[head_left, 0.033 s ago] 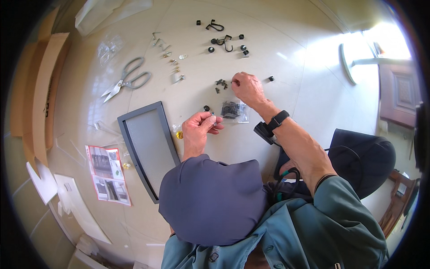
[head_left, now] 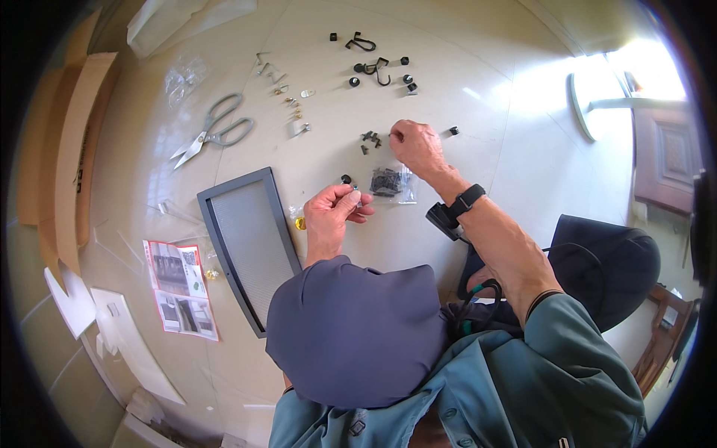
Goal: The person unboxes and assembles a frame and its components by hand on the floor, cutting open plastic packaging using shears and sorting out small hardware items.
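My left hand [head_left: 332, 216] is closed in a pinch around a small shiny piece [head_left: 356, 190]; its exact kind cannot be made out. Just beyond its fingertips lies a round black cap-like part [head_left: 346, 179]. My right hand [head_left: 417, 148] reaches farther out with curled fingers, and whatever they may hold is hidden. Several small dark fittings [head_left: 371, 139] lie directly left of it. Between the hands, a clear plastic bag [head_left: 387, 181] of small dark parts rests on the floor. A dark-framed mesh panel [head_left: 248, 239] lies left of my left wrist.
Open scissors [head_left: 203, 137] lie at the far left, near scattered small metal hardware [head_left: 295, 104]. Black hooks [head_left: 361, 43] and knobs [head_left: 354, 81] are spread farther away. A printed sheet [head_left: 179, 287] and cardboard [head_left: 93, 149] lie leftward; a dark padded object [head_left: 605, 261] stands right.
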A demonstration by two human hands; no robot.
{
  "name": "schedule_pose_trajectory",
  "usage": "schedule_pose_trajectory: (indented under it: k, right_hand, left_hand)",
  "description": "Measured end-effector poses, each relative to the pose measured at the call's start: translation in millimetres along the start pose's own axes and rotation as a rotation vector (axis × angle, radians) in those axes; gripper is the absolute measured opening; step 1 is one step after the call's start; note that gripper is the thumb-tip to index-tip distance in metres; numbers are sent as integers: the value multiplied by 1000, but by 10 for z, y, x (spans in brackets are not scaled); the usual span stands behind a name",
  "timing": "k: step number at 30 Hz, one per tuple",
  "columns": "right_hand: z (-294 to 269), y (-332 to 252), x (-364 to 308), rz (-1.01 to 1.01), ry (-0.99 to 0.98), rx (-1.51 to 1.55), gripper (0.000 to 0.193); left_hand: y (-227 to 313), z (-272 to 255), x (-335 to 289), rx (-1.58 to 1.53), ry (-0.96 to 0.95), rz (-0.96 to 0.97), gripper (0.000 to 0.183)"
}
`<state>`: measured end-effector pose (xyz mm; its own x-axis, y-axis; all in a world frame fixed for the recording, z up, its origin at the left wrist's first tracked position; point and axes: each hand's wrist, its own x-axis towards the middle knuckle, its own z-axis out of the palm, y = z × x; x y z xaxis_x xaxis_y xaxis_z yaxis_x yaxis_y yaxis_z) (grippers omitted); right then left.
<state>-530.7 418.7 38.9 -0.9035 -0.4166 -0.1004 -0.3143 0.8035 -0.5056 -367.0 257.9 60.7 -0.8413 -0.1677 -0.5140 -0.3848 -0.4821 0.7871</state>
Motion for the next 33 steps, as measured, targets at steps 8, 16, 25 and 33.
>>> schedule_pose_trajectory:
  k: [8,16,25,33]
  right_hand:
    - [-214,-5,-19,178,-18,336,16]
    - [-321,-233,-183,132,-220,654,20]
    - [-425,-402,-370,203,-354,744,20]
    - [-388,-425,-383,216,-417,854,20]
  left_hand:
    - [111,7,-8,-84,28,42,13]
    - [55,0,10,-70,15,84,13]
    - [71,-12,-40,-67,69,81,15]
    - [79,-32,-51,-60,90,125,15]
